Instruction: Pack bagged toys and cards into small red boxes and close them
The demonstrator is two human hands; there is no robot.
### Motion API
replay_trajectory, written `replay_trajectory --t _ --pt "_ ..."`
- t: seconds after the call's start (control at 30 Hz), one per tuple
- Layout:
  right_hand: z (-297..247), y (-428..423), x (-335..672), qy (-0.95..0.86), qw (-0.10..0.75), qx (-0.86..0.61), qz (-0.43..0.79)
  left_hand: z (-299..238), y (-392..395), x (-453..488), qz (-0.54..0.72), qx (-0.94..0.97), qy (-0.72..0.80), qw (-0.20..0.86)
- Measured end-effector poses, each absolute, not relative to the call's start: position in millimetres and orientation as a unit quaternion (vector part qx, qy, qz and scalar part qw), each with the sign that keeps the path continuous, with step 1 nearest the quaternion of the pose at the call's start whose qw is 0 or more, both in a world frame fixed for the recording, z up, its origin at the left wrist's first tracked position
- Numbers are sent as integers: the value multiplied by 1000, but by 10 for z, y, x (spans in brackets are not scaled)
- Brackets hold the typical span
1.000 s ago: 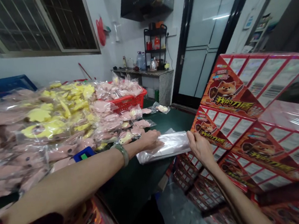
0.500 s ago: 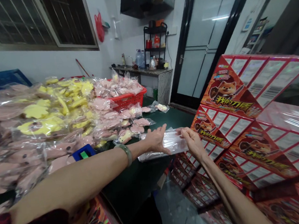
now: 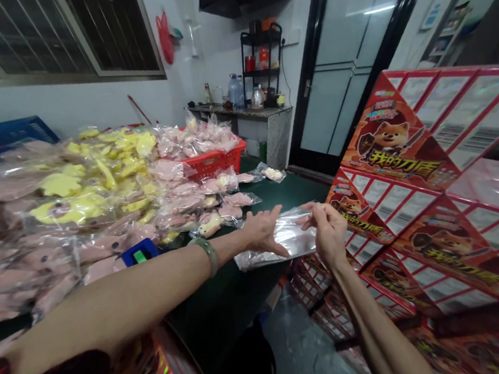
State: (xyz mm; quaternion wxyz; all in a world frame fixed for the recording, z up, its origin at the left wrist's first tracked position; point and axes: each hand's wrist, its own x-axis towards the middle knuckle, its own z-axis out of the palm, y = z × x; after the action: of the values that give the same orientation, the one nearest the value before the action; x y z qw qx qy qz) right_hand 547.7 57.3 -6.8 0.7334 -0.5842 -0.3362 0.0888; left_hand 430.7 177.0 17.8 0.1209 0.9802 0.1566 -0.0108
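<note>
Clear plastic bag [image 3: 292, 245] held between my left hand [image 3: 261, 232], flat on it, and right hand [image 3: 330, 233], pinching; fingers [image 3: 323, 212] hide its edge.

left hand [image 3: 261, 232] spread palm down, right hand [image 3: 331, 233] raised in a pinch.

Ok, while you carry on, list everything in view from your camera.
clear plastic bag: one, transparent, between the hands
bagged pink items: many, pink, heaped left
bagged yellow items: many, yellow, among the pink
plastic basket: one, red, behind the heap
crate: one, blue, far left by the wall
printed boxes: many, red, stacked right
table: one, dark green, centre
wire shelf: one, black, against the back wall
left hand: one, on the bag
bangle: one, pale green, left wrist
right hand: one, pinching the bag
</note>
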Motion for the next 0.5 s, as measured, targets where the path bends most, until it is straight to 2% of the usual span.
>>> replay_trajectory --t 0.1,0.3,0.4,0.5 --pt "83 496 5587 -405 667 -613 122 299 1836 4350 -25 982 121 144" --pt "257 375 5692 -535 541 -587 276 748 1836 4595 -10 984 -6 175" --pt "225 316 5703 -540 525 -569 331 816 1745 4707 -29 985 -52 162" --pt "114 209 5752 -517 547 -590 292 773 1720 4703 -36 990 -54 127"
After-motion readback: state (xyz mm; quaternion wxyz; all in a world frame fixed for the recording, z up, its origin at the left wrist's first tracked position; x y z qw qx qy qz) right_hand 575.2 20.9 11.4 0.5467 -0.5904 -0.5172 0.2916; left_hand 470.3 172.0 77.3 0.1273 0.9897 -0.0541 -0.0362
